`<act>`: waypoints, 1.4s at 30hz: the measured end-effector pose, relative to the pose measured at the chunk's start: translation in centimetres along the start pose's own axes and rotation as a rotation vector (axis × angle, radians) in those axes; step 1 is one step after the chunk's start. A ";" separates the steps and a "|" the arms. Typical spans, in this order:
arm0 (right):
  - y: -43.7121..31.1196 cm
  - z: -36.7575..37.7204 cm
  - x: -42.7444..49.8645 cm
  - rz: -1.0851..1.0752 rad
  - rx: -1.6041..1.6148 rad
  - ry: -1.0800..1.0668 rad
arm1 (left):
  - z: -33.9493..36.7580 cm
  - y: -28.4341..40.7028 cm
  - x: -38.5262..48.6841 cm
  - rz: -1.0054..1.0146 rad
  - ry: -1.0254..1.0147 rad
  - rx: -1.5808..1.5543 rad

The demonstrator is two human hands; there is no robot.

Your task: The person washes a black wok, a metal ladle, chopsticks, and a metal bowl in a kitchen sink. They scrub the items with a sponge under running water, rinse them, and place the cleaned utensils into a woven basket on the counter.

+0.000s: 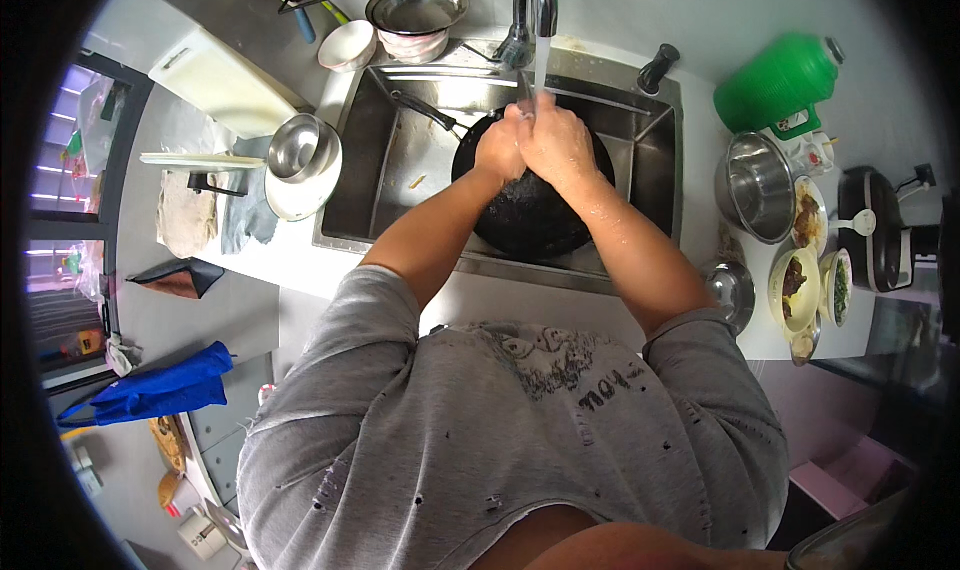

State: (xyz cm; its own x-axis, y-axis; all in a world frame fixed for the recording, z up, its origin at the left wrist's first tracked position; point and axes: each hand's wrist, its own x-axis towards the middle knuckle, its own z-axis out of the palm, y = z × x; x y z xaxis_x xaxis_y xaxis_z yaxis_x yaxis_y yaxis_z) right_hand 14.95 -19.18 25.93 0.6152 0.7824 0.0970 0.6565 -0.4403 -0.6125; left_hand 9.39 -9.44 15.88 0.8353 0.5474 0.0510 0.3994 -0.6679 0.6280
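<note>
My left hand [500, 150] and my right hand [556, 144] are pressed together, wet, above a black wok [529, 221] in the steel sink [360, 202]. Water streams from the chrome faucet [546, 7] onto their fingers. A thin grey, blade-like object [525, 89] sticks up from the fingers of my left hand; it is blurred, and its lower part is hidden. The fingers of my right hand lie against it or close beside it; which one I cannot tell. A black handle [424, 110] points up and left at the wok's left side.
Left of the sink are a steel bowl [298, 147] on a white dish [304, 195] and a cutting board [225, 82]. Bowls [347, 47] stand behind it. On the right are a green thermos [780, 82], a steel basin [756, 187] and food dishes [808, 213].
</note>
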 end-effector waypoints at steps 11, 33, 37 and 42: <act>1.9 -9.5 1.3 0.212 0.165 0.075 | -7.5 -2.9 0.8 0.436 -0.066 0.618; 7.5 -15.3 4.0 0.111 0.480 0.119 | -8.8 -2.8 -3.6 -0.180 -0.427 -0.372; 8.7 -12.4 4.8 0.236 0.892 -0.079 | -13.1 -0.6 -10.3 0.027 -0.011 0.118; 15.2 -5.5 4.1 0.421 0.399 -0.523 | -19.2 1.5 -15.0 0.304 0.028 0.664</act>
State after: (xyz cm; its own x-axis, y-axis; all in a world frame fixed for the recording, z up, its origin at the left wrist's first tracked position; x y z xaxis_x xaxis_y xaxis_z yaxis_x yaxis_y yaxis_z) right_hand 29.84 -25.08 21.36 0.4273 0.7340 -0.5279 0.1451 -0.6320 -0.7613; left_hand -9.76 -8.98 30.96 0.9394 0.2959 0.1733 0.3037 -0.9526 -0.0199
